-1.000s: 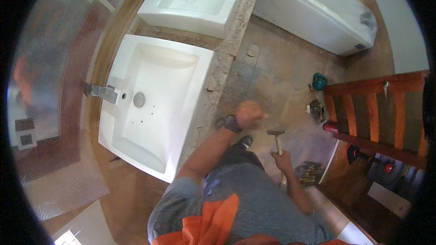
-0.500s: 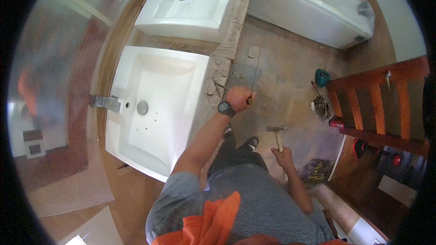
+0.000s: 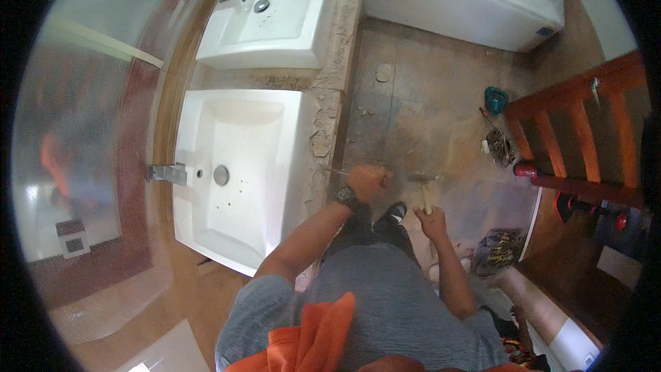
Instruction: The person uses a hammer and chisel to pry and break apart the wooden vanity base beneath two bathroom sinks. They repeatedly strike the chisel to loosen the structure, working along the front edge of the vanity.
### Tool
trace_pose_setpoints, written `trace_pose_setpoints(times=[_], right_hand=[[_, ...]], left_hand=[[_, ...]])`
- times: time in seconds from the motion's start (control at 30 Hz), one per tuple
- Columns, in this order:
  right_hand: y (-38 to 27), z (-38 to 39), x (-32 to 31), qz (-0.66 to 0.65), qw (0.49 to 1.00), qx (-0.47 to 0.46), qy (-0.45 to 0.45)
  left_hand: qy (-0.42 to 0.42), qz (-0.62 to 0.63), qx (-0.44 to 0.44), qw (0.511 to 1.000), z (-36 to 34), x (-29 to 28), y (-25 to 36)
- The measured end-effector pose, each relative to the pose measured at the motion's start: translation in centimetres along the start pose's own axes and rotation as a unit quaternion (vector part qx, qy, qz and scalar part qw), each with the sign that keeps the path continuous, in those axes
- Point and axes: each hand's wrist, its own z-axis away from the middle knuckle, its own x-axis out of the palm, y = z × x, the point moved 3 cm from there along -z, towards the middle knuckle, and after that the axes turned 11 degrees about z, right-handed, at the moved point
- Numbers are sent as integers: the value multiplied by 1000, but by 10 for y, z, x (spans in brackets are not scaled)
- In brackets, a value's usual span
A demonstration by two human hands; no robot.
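While the person's left hand point(image 3: 368, 182) keeps a closed grip on a thin metal rod point(image 3: 335, 171), the right hand point(image 3: 432, 223) is closed around the wooden handle of a hammer point(image 3: 426, 196). The rod points leftward from the fist, its tip at the rough, mortar-crusted edge of the worktop point(image 3: 323, 114); whether it touches is too small to tell. The hammer is just to the right of the left fist, above the dusty floor point(image 3: 434, 110), its head pointing away from the body. Beside the rod's tip, a white basin point(image 3: 251, 134) stands on the worktop, with a second basin point(image 3: 289, 0) beyond it. A dark watch point(image 3: 346, 197) circles the left wrist.
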Motion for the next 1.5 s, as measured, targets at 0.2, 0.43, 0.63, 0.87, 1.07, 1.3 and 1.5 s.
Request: trace_pose_setpoints(times=[0.2, 0.43, 0.63, 0.87, 1.07, 1.3, 1.5], right_hand=[[-20, -15, -13, -24, 1000, 1, -7], [-13, 3, -8, -89, 994, 37, -44], [13, 8, 14, -109, 993, 44, -18], [16, 0, 34, -115, 992, 26, -48], [-2, 9, 27, -104, 994, 3, -37], [1, 14, 27, -83, 994, 44, -49], [-4, 1, 24, -65, 996, 46, -42]], left_hand=[[71, -29, 17, 997, -37, -24, -20], [113, 43, 126, 985, -15, -7, -5], [42, 2, 165, 985, -22, 3, 18], [46, -85, 145, 985, -59, -16, -42], [72, -93, 138, 983, -71, -7, -60], [57, -115, 176, 976, -90, -15, -70], [31, -81, 93, 992, -98, -7, -77]])
